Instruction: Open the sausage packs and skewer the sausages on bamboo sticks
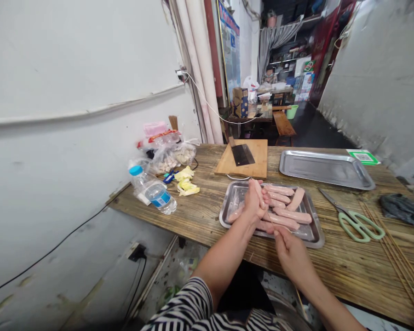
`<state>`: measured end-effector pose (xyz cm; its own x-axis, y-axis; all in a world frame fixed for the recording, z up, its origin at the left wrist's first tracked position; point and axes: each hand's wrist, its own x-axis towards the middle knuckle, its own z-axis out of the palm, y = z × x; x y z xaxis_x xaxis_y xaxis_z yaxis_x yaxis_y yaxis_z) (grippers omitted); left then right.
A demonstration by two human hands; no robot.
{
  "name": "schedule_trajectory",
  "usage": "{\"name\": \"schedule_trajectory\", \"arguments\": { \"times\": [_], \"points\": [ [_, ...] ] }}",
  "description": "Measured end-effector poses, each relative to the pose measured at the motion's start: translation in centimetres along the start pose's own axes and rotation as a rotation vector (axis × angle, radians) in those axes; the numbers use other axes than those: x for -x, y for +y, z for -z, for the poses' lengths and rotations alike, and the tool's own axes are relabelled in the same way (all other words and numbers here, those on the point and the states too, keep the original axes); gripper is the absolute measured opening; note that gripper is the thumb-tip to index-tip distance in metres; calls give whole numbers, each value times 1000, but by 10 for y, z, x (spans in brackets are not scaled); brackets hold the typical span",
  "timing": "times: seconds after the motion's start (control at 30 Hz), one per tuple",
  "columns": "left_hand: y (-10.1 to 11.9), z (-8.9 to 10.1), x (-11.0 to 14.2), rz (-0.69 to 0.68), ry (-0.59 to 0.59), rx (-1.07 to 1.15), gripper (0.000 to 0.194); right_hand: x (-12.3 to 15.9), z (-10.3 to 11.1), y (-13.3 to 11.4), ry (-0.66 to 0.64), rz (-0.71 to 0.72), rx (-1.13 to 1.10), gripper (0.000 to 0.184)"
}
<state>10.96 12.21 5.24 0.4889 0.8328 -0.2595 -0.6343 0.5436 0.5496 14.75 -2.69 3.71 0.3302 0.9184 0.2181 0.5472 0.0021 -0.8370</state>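
Observation:
My left hand point(253, 202) is closed round a pink sausage point(260, 192), held upright over a steel tray point(310, 235) near the table's front edge. My right hand point(291, 253) pinches a thin bamboo skewer point(269, 217) whose tip meets the sausage's lower end. Several more pink sausages point(291, 214) lie in the tray beside my hands.
A cleaver point(241, 154) lies on a wooden cutting board point(258, 163) behind the tray. A second steel tray point(326, 169) sits at the back right. Green-handled scissors point(357, 223) and loose skewers point(396, 257) lie to the right. A water bottle point(155, 191) and plastic bags point(169, 154) are on the left.

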Motion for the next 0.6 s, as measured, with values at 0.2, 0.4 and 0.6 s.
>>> {"name": "schedule_trajectory", "arguments": {
  "times": [0.2,0.4,0.6],
  "points": [
    [0,-1,1,-10,-3,2,33,-2,-1,-2,17,-17,-36,37],
    [-1,-1,1,-4,-14,2,34,-6,-5,-3,38,-19,-43,34],
    [-4,-1,1,-29,-12,-2,33,-11,-9,-2,46,-24,-51,32]
  ]
}}
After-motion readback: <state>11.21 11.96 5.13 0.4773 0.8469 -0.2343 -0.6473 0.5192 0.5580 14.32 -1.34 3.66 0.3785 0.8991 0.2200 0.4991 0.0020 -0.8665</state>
